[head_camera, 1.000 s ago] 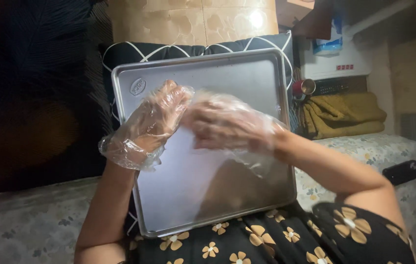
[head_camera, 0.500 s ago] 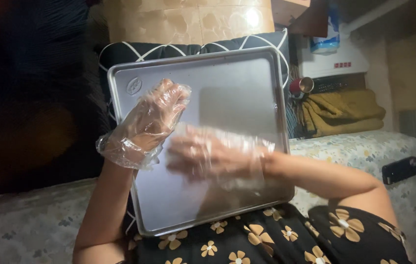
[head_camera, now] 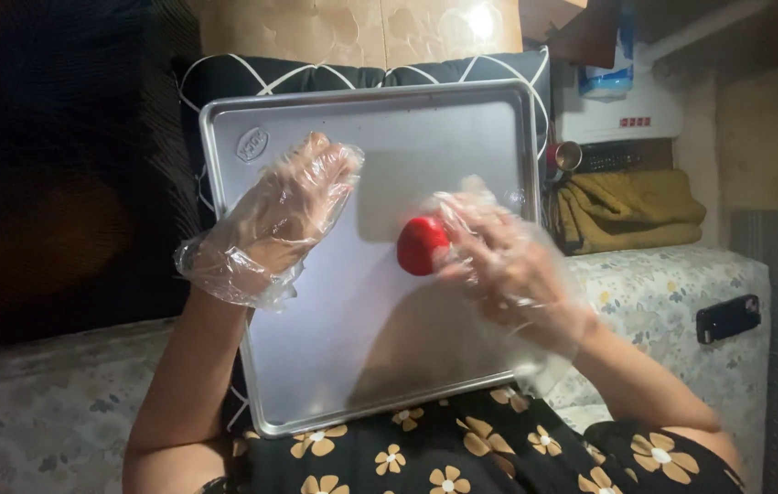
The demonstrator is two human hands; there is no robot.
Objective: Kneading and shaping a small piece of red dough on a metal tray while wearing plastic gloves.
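Red lump [head_camera: 420,245] mid-tray [head_camera: 370,366], edges apart.

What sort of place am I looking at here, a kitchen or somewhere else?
Probably a home living or sleeping room, not a kitchen. The metal tray rests on the person's lap beside a flower-patterned mattress or sofa, with a dark patterned cushion behind it and folded olive cloth nearby.
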